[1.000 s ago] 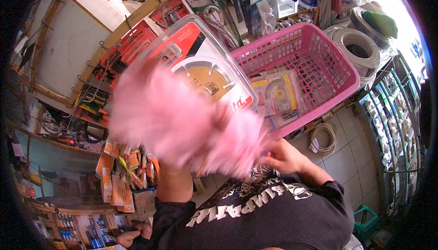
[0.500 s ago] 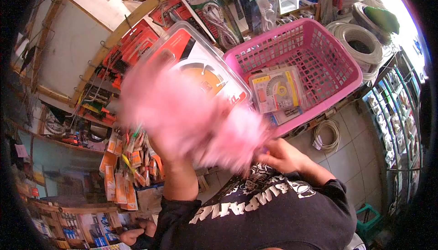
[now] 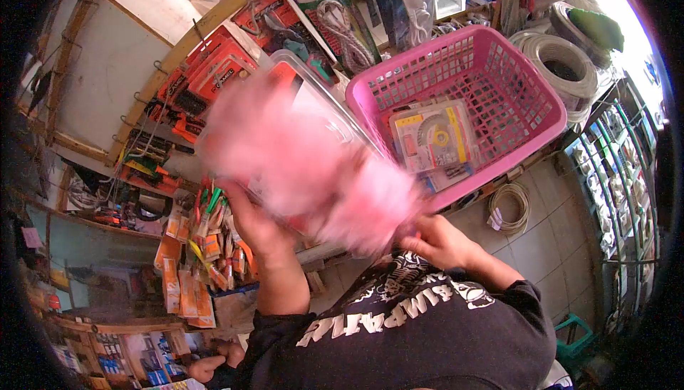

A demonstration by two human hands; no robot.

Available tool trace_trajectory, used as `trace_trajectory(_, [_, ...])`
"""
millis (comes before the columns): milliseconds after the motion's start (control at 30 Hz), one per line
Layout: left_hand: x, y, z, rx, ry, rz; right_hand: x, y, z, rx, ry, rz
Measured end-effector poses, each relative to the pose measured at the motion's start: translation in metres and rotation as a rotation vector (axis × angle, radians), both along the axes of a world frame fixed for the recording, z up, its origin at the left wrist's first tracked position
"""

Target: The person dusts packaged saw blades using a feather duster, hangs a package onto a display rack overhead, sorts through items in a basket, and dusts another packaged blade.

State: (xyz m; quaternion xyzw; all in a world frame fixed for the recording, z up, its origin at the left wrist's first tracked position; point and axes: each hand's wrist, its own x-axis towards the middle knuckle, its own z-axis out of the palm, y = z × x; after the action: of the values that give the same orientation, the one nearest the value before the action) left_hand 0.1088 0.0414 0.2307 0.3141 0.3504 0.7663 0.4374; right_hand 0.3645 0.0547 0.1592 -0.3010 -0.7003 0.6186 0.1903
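A pink fluffy duster [image 3: 306,155], blurred by motion, covers much of a clear plastic package [image 3: 320,101] with red and white parts. At the duster's lower right end, my right hand [image 3: 442,240] is closed around its handle. My left hand [image 3: 256,222] is at the package's lower left side, its fingers partly hidden behind the package and duster. Right of the package, a pink basket [image 3: 449,201] holds a packaged disc [image 3: 434,137] and small packaged items.
Orange-labelled packets [image 3: 189,290] hang at the lower left. Coiled cable [image 3: 559,69] sits beyond the basket, and another coil [image 3: 509,208] lies below it near the tiled floor. Part of another person's hand or foot [image 3: 206,367] shows at the bottom left.
The duster has swept over the package, now hiding its yellow disc. The package has shifted lower and its far end has drawn back. My left hand shows more below it.
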Motion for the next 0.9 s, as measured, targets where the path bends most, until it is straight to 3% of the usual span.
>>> trace_trajectory(67, [-0.071,-0.011,-0.04,-0.075,0.016,-0.164,-0.001,-0.004,0.005,0.065,-0.034,0.029])
trace_trajectory(167, [0.008,-0.009,0.008,-0.032,0.106,0.132,-0.003,-0.011,-0.013,0.114,0.094,-0.186])
trace_trajectory(233, [0.014,-0.006,0.008,-0.046,0.095,0.153,0.0,-0.014,-0.011,0.109,-0.009,-0.086])
trace_trajectory(300, [0.004,-0.006,-0.015,0.104,-0.207,-0.207,0.001,-0.017,-0.001,0.099,-0.176,0.078])
trace_trajectory(333, [0.0,-0.006,-0.021,0.18,-0.356,-0.383,0.0,-0.019,-0.004,0.077,-0.128,0.024])
trace_trajectory(433, [-0.005,-0.011,-0.011,-0.055,0.137,0.138,-0.007,-0.023,-0.02,0.014,-0.026,-0.19])
trace_trajectory(533, [-0.015,-0.016,-0.018,-0.075,-0.123,0.033,-0.014,-0.026,-0.005,0.017,-0.079,-0.069])
trace_trajectory(567, [-0.018,-0.019,-0.016,-0.072,-0.101,0.047,-0.014,-0.024,-0.006,0.114,-0.123,0.054])
trace_trajectory(700, [-0.023,-0.021,0.0,-0.031,-0.018,0.094,-0.027,-0.034,-0.01,-0.043,-0.017,-0.213])
trace_trajectory(800, [-0.049,-0.02,-0.021,-0.042,-0.022,0.042,-0.036,-0.037,-0.006,-0.022,-0.122,-0.081])
trace_trajectory(900, [-0.106,0.002,-0.091,0.327,-0.255,-0.704,-0.044,-0.041,-0.013,0.023,0.004,-0.209])
